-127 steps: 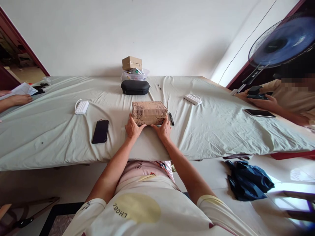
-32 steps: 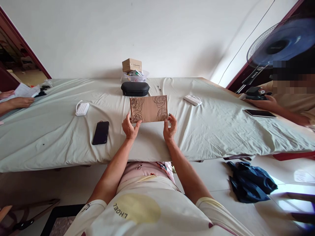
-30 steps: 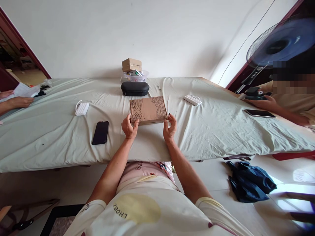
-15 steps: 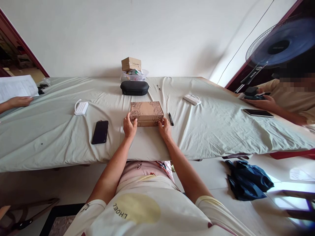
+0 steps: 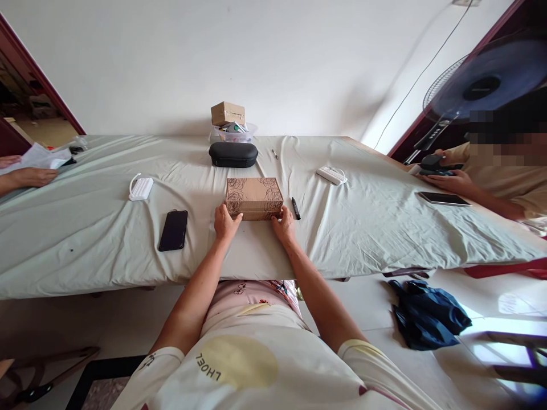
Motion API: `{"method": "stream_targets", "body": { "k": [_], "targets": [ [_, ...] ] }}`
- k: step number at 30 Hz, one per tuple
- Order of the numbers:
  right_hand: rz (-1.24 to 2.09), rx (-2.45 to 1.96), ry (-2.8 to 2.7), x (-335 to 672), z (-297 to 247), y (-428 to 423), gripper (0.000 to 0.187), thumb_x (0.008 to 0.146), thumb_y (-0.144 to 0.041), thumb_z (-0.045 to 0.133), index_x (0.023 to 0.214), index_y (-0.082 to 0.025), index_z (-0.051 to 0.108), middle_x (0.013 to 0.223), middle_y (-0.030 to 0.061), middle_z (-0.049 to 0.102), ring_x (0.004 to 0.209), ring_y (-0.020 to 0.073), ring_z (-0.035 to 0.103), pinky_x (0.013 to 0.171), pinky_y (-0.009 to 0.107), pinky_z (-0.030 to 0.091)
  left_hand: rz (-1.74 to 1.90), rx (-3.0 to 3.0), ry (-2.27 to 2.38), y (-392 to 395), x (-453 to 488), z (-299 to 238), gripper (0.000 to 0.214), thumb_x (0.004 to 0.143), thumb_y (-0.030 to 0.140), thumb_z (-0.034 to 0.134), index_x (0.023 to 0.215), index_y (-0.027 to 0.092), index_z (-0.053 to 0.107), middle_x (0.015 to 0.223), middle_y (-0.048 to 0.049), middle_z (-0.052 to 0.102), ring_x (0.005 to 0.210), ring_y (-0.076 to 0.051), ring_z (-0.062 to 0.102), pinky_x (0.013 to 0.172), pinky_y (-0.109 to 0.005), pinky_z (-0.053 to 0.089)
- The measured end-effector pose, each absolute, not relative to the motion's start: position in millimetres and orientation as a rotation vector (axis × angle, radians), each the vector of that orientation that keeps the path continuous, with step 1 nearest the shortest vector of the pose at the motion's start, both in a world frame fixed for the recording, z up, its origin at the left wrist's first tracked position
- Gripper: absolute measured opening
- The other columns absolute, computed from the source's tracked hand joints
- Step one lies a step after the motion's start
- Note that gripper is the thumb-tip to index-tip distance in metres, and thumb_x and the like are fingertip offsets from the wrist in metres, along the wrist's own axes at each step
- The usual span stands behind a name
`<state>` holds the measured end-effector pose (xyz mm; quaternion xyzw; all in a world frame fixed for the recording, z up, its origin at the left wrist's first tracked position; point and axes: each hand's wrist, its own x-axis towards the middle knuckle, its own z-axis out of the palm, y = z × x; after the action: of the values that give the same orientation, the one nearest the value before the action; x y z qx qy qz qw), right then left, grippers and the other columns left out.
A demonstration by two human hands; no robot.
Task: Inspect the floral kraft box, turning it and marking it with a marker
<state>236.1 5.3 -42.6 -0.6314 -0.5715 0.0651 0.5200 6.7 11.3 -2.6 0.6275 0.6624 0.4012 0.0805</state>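
A brown cardboard box (image 5: 254, 191) with dark rose line drawings on its corners rests on the cloth-covered table in front of me. My left hand (image 5: 227, 222) grips its near left corner, thumb against the front face and fingers along the side. At the near right corner, my right hand (image 5: 284, 224) holds the box the same way, its fingers partly hidden behind the edge. A black marker (image 5: 296, 208) lies just right of the box. To the left is a black smartphone (image 5: 173, 230), lying apart from my hand.
Behind the box sits a black hard case (image 5: 233, 155), with a plastic tub (image 5: 231, 136) and small carton (image 5: 228, 113) beyond. White power banks (image 5: 141, 188) lie on both sides. A person at right holds a dark object near a tablet (image 5: 444, 199); another's hands hold papers (image 5: 40, 156) at left.
Both my thumbs have shifted slightly lower and inward along the box's front; the box stays nearly in place. At far left, the other person's papers have tipped lower, and a second hand shows.
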Motion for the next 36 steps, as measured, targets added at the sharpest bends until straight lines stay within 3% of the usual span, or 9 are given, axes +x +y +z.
{"method": "stream_targets", "body": {
  "k": [16,30,36],
  "targets": [
    [0.188,-1.546,-1.369,236.5,-40.3,4.2,0.055,0.075,-0.032,0.058,0.129,-0.020,0.058,0.106,0.0113,0.064,0.094,0.0275,0.063,0.093,0.052,0.055,0.964,1.904,2.049,10.3,4.8,0.2,0.052,0.091,0.032,0.073,0.135,0.015,0.052,0.133,-0.0197,0.060,0.128,-0.033,0.059,0.097,-0.039,0.055],
    [0.174,-1.529,-1.364,236.2,-40.4,4.6,0.055,0.076,-0.032,0.061,0.130,-0.021,0.057,0.103,0.0097,0.063,0.097,0.0279,0.061,0.095,0.051,0.054,1.025,1.879,2.003,9.6,5.8,-0.2,0.058,0.088,0.031,0.074,0.139,0.017,0.050,0.136,-0.0193,0.061,0.130,-0.033,0.060,0.101,-0.040,0.053],
    [0.194,-1.575,-1.341,235.7,-40.1,5.5,0.059,0.074,-0.034,0.064,0.131,-0.021,0.056,0.108,0.0104,0.062,0.099,0.0288,0.062,0.097,0.053,0.053,1.026,1.859,1.995,4.8,8.5,5.4,0.079,0.082,0.036,0.081,0.148,0.015,0.043,0.140,-0.0214,0.060,0.131,-0.035,0.060,0.098,-0.039,0.054]
  ]
}}
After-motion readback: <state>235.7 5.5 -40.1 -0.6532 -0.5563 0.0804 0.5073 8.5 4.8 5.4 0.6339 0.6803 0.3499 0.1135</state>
